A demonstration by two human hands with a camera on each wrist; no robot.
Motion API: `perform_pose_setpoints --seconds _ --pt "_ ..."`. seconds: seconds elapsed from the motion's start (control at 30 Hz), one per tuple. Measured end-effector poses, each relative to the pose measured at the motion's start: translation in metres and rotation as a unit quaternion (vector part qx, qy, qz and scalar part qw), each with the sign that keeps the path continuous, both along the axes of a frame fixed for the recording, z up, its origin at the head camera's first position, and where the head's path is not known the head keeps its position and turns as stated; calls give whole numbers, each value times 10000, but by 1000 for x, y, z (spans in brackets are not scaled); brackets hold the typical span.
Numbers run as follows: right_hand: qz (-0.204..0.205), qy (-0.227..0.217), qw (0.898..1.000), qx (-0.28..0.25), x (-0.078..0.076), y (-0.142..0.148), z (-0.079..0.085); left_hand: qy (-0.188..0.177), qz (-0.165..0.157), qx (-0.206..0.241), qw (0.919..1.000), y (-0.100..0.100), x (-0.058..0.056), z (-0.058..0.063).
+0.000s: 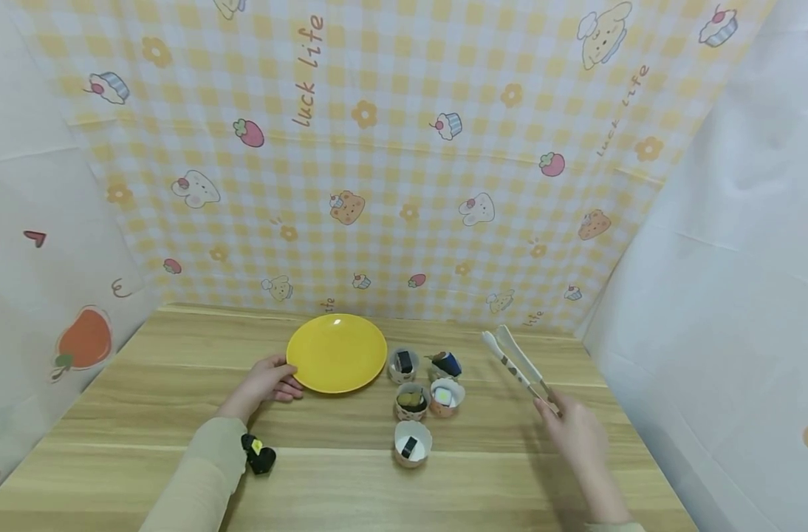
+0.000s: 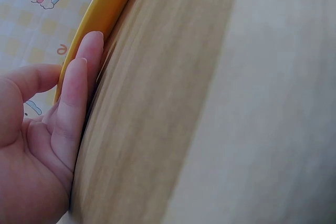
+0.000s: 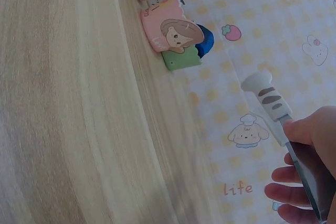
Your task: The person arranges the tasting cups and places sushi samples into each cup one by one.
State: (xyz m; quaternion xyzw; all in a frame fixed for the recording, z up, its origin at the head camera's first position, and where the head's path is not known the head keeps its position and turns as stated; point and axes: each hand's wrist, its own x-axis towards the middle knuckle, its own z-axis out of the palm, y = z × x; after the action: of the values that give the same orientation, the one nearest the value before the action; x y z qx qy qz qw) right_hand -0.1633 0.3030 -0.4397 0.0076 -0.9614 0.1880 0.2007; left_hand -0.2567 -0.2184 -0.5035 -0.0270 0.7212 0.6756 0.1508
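Note:
My left hand pinches the near-left rim of a round yellow plate, thumb above and fingers beneath. In the left wrist view, the thumb presses the edge of the plate. My right hand grips metal tongs with white paw-shaped tips that stand apart over the table, nothing between them. Several small paper cups stand between the plate and the tongs. A black-and-white piece lies in the nearest cup; a white piece with a yellow-green patch is in another cup.
Behind these, another cup holds a dark block, a cup holds brownish-green pieces, and a dark blue item leans from a cup. A yellow checked cloth hangs along the wooden table's back edge. White cloth borders the right side.

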Motion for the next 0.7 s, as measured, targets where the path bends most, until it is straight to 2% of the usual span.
perform_pose_setpoints --seconds 0.23,0.5,0.7 --pt "-303 -24 9995 -100 -6 0 -5 7 -13 -3 10000 0 0 0" --pt "-689 141 9975 -116 -11 1 -16 12 -16 30 10000 0 -1 0" --pt "-812 -95 9962 -318 -13 2 -23 -10 -16 51 10000 0 -1 -1"
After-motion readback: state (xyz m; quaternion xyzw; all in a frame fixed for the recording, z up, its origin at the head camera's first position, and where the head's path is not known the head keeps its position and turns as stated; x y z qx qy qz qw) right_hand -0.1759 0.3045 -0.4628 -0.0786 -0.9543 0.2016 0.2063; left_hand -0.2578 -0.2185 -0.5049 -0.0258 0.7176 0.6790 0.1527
